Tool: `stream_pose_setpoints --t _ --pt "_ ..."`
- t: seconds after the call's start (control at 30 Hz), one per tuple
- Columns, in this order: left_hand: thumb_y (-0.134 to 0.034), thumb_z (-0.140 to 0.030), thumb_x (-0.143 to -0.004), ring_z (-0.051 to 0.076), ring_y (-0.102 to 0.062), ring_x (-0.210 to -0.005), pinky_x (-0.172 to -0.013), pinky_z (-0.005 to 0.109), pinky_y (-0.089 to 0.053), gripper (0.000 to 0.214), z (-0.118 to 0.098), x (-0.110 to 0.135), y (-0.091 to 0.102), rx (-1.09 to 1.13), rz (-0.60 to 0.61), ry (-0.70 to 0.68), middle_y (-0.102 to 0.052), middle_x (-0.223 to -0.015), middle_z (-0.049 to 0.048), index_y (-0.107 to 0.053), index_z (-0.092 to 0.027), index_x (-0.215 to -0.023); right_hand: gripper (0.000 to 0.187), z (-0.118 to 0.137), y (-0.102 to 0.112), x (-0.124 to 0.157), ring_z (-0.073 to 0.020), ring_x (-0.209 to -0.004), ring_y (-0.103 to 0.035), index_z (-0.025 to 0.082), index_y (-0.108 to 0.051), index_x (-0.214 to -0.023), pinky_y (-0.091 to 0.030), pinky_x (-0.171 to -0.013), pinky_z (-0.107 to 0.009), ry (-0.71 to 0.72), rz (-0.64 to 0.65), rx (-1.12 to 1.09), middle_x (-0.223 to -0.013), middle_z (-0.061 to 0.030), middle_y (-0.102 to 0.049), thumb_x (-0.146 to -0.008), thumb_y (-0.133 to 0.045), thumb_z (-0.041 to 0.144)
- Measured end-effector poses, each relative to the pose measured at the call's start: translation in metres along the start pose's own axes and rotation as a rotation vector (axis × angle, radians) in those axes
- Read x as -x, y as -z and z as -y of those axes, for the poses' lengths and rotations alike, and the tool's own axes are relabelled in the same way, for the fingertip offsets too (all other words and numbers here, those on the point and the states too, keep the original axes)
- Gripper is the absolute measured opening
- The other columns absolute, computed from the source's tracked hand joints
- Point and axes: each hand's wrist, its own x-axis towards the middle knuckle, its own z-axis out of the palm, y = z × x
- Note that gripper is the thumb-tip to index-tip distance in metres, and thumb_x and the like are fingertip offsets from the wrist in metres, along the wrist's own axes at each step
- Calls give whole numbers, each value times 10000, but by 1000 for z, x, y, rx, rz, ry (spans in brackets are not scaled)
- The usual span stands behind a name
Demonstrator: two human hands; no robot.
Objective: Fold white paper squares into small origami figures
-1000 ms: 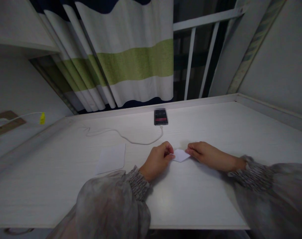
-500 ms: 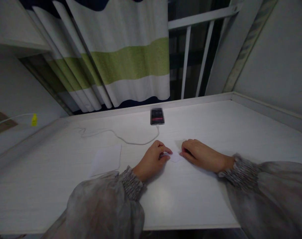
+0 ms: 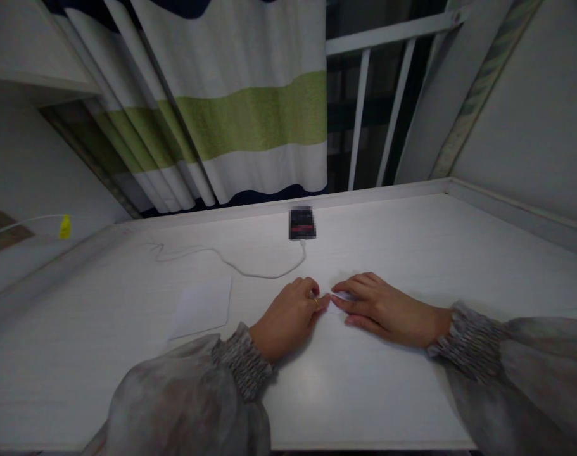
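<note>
1. My right hand (image 3: 383, 309) lies flat, fingers (image 3: 353, 292) stretched out over the paper (image 3: 338, 297), which is mostly hidden beneath them.
2. My left hand (image 3: 288, 318) curls at the paper's edge; I cannot tell if it pinches.
3. I'd press evenly, keeping the paper flush on the worktop (image 3: 412, 240).

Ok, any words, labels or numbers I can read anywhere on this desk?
None can be read.
Small dark device: pixelated, only a red band shows.
Yellow tag on the white cable: too small to tell.
White sheet: no print visible.
</note>
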Motion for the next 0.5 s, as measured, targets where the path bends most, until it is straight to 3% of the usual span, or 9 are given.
stream_pose_setpoints --t 0.3,0.5 --pt "-333 -282 -890 174 -478 -789 -707 340 -408 341 2 8 5 -82 24 30 -538 -882 86 -658 -178 -886 333 -13 3 16 -226 -1095 -461 154 -538 -1166 -376 -918 -438 -36 8 -92 -1199 -133 -526 -876 -412 258" --pt "-457 -354 -828 216 -468 -876 -743 373 -411 329 7 21 19 -155 128 -62 -521 -985 106 -566 -180 -1086 309 -14 5 18 -222 -1073 -482 154 -589 -1102 -405 -905 -421 -74 -23 -108 -1164 -135 -548 -881 -395 247"
